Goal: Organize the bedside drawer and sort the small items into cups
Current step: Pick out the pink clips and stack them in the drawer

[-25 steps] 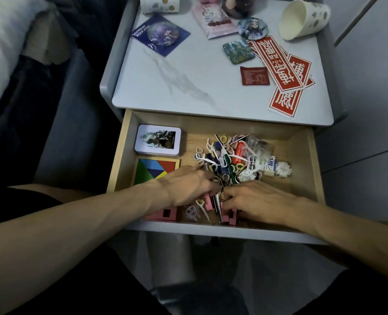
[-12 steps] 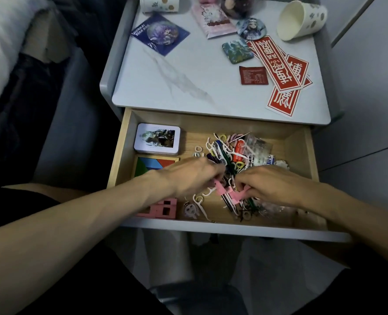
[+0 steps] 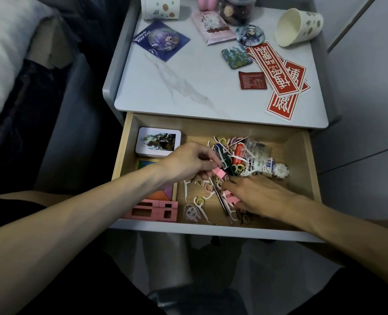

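Drawer (image 3: 298, 155) w/ clutter (image 3: 240, 155); "HONKAI STAR RAIL" card (image 3: 161, 39)

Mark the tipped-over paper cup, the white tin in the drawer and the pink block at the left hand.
tipped paper cup (image 3: 311, 23), head view, spotted outer wall.
white tin (image 3: 159, 142), head view, middle of lid.
pink block (image 3: 218, 172), head view, exposed face.

Blue card (image 3: 161, 40), far left on nightstand top (image 3: 188, 87): "HONKAI STAR RAIL"; red stickers (image 3: 277, 71), far right: white Chinese characters, upside down, unread; labels in drawer (image 3: 302, 155) illegible.
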